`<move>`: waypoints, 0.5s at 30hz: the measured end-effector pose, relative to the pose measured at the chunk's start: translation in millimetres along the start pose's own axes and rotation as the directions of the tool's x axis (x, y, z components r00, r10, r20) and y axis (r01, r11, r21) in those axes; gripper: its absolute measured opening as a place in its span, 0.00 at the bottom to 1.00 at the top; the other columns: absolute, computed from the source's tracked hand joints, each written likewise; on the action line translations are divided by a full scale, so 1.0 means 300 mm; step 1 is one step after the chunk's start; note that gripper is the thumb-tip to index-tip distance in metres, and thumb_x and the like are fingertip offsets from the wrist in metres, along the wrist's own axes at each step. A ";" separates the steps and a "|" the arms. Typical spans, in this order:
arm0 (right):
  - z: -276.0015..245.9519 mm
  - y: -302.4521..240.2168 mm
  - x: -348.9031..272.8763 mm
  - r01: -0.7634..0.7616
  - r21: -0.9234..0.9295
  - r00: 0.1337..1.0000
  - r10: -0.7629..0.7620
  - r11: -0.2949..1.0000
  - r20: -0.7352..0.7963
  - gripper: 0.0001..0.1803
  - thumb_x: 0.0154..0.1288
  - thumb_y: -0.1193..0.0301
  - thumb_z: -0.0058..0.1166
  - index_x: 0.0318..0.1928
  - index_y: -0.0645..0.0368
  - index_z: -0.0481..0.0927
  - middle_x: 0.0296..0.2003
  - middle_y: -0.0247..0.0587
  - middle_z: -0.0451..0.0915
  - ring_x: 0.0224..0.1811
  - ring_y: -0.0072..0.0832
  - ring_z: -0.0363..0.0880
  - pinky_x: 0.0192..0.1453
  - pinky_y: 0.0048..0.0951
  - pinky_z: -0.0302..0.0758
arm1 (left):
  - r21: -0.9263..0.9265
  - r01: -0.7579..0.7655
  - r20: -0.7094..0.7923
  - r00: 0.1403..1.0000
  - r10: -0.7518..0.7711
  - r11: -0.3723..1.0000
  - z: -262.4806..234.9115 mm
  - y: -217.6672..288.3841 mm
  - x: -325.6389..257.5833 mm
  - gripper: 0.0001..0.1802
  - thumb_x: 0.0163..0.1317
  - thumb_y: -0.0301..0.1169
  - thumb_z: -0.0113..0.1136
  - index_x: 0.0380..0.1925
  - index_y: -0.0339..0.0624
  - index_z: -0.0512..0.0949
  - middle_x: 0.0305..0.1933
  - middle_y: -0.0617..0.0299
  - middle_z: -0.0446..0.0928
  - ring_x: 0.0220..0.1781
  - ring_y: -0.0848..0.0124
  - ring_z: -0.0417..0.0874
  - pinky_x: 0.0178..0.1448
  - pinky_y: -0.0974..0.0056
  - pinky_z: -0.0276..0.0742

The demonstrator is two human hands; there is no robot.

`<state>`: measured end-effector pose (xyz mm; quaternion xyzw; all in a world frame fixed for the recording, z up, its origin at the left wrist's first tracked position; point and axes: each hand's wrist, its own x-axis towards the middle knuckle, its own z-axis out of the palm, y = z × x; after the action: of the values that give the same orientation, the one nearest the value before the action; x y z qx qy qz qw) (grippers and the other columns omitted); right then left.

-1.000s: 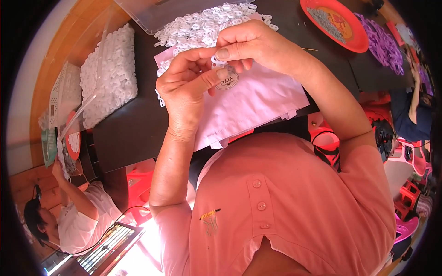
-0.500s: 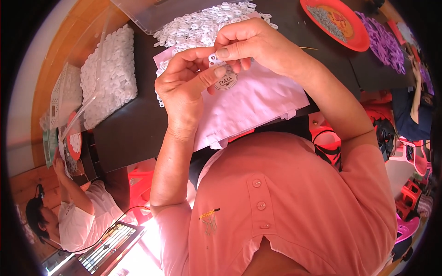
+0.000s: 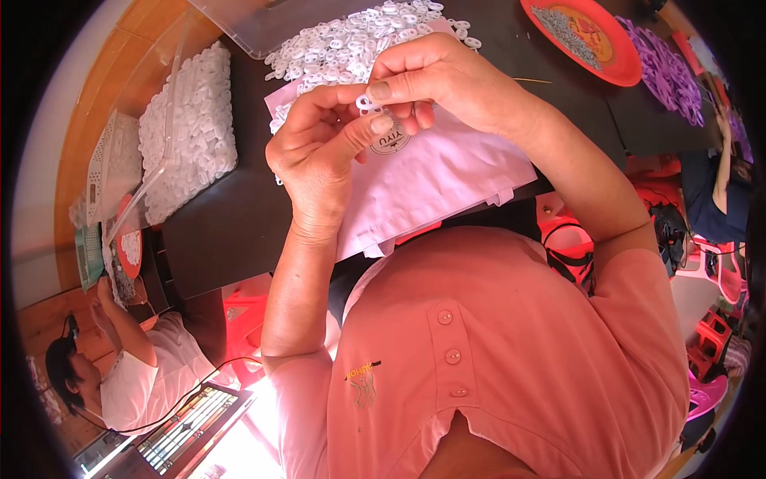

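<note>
"What are the hands doing?"

"The left hand (image 3: 319, 156) and the right hand (image 3: 447, 80) meet at the fingertips, thumbs and forefingers pinching a small white plastic link with oval holes (image 3: 362, 107)."

"Where is it?"

"Above a flat, pale pink cloth bag (image 3: 447, 180) on a black bench (image 3: 231, 247). Beyond lies a loose heap of similar white links (image 3: 327, 49); at right, a round red plate (image 3: 624, 73) holds small grey pieces (image 3: 568, 36)."

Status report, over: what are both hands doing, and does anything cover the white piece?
Left hand, right hand: both pinching small white piece above pink cloth. Pile of white pieces just beyond. Fingers partly cover held piece.
</note>
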<state>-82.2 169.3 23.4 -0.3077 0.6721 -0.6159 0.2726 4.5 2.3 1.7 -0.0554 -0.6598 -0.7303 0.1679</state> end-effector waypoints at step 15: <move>0.002 -0.020 -0.014 0.019 0.024 1.000 -0.019 1.000 0.013 0.13 0.67 0.64 0.56 0.34 0.62 0.81 0.21 0.30 0.78 0.22 0.16 0.76 0.25 0.17 0.68 | 0.211 -0.299 0.075 0.954 0.290 0.931 0.002 -0.022 -0.005 0.15 0.52 0.20 0.72 0.40 0.31 0.79 0.29 0.62 0.81 0.28 0.80 0.76 0.29 0.76 0.72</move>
<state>-78.5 171.8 29.2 -0.3149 0.6600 -0.6243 0.2746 3.7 3.6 -5.1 -0.1501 -0.7241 -0.6182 0.2665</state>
